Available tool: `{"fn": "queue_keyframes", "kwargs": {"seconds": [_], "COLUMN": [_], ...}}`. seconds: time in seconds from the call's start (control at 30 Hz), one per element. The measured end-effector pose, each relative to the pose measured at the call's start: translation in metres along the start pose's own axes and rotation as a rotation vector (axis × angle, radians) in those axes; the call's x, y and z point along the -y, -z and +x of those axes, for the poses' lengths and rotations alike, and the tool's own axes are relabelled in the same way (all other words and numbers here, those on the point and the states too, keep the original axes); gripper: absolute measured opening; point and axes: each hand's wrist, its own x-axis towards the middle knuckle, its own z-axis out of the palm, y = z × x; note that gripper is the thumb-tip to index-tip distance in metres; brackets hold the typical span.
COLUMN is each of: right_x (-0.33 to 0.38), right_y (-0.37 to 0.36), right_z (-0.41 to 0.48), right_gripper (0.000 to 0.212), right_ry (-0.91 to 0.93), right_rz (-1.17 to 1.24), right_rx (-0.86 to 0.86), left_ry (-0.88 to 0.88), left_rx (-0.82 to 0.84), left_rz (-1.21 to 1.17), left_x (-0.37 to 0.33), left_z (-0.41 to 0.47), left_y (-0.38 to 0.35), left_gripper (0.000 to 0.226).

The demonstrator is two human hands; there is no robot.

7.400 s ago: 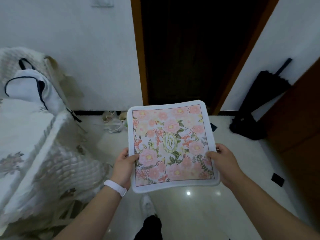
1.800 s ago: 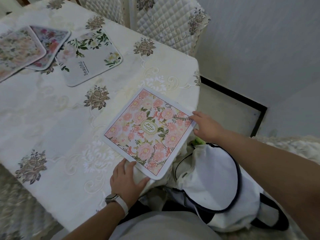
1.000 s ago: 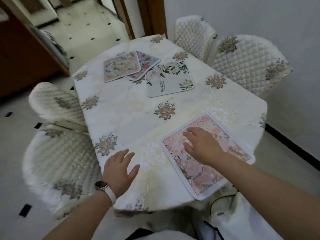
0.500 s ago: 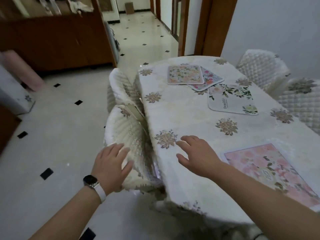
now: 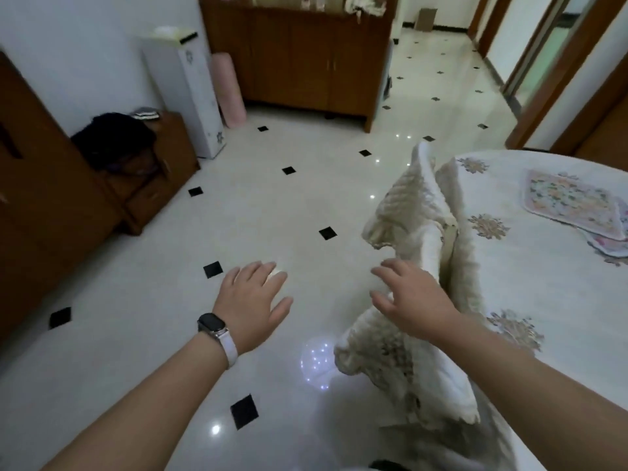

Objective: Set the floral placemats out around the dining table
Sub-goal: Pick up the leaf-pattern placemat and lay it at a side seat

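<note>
- Head view, the hands: the left hand [image 5: 253, 300] hangs over the tiled floor [image 5: 272, 205] with fingers spread and nothing in it, a watch [image 5: 212, 326] on its wrist. The right hand [image 5: 411, 300] is likewise spread and empty, in front of the quilted chair [image 5: 416, 205] tucked against the surface [image 5: 516, 277].
- Head view, where the task's things are: two overlapping placemats lie at the far right of the surface, well apart from both hands. The top placemat [image 5: 574, 202] lies over part of a second placemat [image 5: 611, 248], which the frame edge cuts off.
- Head view, the step in hand: the person is probably going round the chairs to fetch the next mat. It would go best to pass behind the near chair [image 5: 407, 375] and take the top placemat by two opposite edges. Lift it clear so the one beneath does not drag, then lay it flat and square to the rim before a seat.
- Head view, how the mats look: flat and thin, with rounded corners, a pale border and a small pink-and-green flower print. They seem stiff enough to lie flat, though the print is blurred.
</note>
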Motion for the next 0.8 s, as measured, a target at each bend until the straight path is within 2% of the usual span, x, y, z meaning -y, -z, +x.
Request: {"fn": "queue_keyframes", "kwargs": {"seconds": [0.2, 0.4, 0.6, 0.8], "right_x": [0.038, 0.043, 0.017, -0.024], "right_y": [-0.014, -0.039, -0.045, -0.011], "right_z": [0.083, 0.182, 0.305, 0.419], "right_gripper": [0.045, 0.042, 0.043, 0.041], "right_ry": [0.081, 0.073, 0.035, 0.015], "right_rz": [0.032, 0.112, 0.165, 0.170], "right_rx": [-0.012, 0.037, 0.062, 0.032], "left_ry": [0.116, 0.173, 0.178, 0.046], "left_rx": [-0.011, 0.002, 0.063, 0.044], "left_rz": [-0.003, 0.026, 0.076, 0.100], "left_x": [0.060, 0.116, 0.166, 0.178], "left_z": [0.017, 0.077, 0.199, 0.352], "left_y": [0.001, -0.008, -0.021, -0.014], "left_gripper": [0.048, 0.046, 0.046, 0.050]}}
